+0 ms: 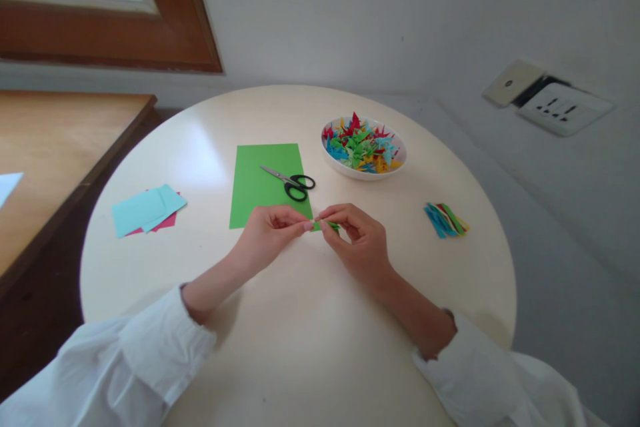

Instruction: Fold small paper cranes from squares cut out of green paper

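Between my two hands is a small folded piece of green paper [329, 225], mostly covered by fingers. My left hand [270, 233] pinches its left end between thumb and fingertips. The right end is pinched by my right hand [357, 240], and the fingertips of both hands nearly meet. Just beyond the hands lies a flat green sheet [250, 177]. Scissors with black handles [296, 188] rest on that sheet, blades pointing to the upper left. The exact shape of the folded paper is too small to tell.
A white bowl [367, 175] full of colourful folded paper cranes stands at the back right. Light blue sheets [137, 210] lie over red paper [167, 221] on the left. Folded paper strips [446, 220] lie at the right. The round white table [300, 347] stands near a wall.
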The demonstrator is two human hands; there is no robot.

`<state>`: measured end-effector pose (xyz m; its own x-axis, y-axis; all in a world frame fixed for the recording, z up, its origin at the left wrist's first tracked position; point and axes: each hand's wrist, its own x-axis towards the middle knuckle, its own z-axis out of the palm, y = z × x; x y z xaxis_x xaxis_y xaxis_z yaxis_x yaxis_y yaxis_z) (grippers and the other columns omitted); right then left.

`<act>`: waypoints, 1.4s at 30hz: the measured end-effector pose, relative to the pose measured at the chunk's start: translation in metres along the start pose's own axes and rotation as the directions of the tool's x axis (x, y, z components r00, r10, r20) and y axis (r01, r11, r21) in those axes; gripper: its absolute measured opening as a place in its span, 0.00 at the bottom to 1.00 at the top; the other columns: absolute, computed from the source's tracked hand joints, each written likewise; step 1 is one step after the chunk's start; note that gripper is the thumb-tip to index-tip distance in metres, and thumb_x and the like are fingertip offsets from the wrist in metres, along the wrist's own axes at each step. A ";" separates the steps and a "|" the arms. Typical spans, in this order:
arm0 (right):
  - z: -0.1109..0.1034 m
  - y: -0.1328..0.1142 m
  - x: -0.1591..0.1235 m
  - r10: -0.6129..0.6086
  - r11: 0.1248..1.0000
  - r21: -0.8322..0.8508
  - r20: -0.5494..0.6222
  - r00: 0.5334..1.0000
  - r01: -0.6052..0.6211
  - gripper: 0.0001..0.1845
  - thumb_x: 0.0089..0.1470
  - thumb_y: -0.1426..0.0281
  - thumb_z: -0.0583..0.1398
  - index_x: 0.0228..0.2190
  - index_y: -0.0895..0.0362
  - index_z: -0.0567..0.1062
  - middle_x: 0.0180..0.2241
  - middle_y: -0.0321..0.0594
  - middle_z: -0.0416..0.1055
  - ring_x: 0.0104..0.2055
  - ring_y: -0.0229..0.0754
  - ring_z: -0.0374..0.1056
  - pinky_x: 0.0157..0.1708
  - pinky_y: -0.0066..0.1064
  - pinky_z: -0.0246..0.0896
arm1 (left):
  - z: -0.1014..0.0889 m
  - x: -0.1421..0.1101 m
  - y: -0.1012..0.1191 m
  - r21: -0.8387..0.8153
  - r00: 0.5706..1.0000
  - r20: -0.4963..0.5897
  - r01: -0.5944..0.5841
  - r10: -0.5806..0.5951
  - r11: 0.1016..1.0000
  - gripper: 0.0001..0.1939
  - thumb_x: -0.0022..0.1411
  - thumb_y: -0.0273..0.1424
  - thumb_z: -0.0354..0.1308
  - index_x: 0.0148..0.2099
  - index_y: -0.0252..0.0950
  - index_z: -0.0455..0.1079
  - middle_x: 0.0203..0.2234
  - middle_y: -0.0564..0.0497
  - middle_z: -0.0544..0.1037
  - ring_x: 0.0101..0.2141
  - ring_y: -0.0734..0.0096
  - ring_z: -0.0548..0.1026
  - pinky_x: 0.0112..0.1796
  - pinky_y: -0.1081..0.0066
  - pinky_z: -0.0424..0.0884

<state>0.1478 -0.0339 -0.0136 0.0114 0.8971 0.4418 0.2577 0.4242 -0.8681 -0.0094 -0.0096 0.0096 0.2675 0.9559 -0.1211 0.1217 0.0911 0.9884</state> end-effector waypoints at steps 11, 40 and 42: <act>-0.002 0.002 0.000 -0.012 1.000 -0.009 0.012 1.000 0.012 0.03 0.48 0.73 0.60 0.24 0.55 0.72 0.31 0.40 0.73 0.34 0.40 0.70 0.37 0.35 0.67 | 0.001 0.000 0.003 -0.125 0.997 0.011 0.078 -0.077 0.989 0.12 0.41 0.35 0.67 0.25 0.32 0.71 0.18 0.53 0.74 0.21 0.78 0.68 0.23 0.77 0.61; -0.001 0.002 -0.001 0.005 1.000 0.009 0.005 1.000 -0.005 0.04 0.48 0.73 0.61 0.23 0.55 0.72 0.30 0.39 0.71 0.34 0.40 0.69 0.36 0.34 0.66 | 0.000 0.002 0.000 -0.157 0.999 0.033 0.039 -0.034 0.987 0.10 0.41 0.33 0.67 0.25 0.32 0.72 0.19 0.53 0.75 0.22 0.77 0.70 0.24 0.76 0.63; -0.001 0.002 -0.001 -0.001 1.000 0.010 0.006 1.000 0.001 0.05 0.47 0.74 0.61 0.22 0.55 0.71 0.30 0.39 0.71 0.33 0.40 0.69 0.36 0.34 0.66 | 0.001 0.001 0.000 -0.163 0.999 0.030 0.041 -0.037 0.986 0.10 0.41 0.33 0.67 0.25 0.32 0.72 0.19 0.53 0.75 0.22 0.77 0.70 0.24 0.76 0.63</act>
<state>0.1495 -0.0341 -0.0156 0.0054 0.8973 0.4413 0.2475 0.4264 -0.8700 -0.0086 -0.0086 0.0093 0.2917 0.9430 -0.1600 -0.0245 0.1746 0.9843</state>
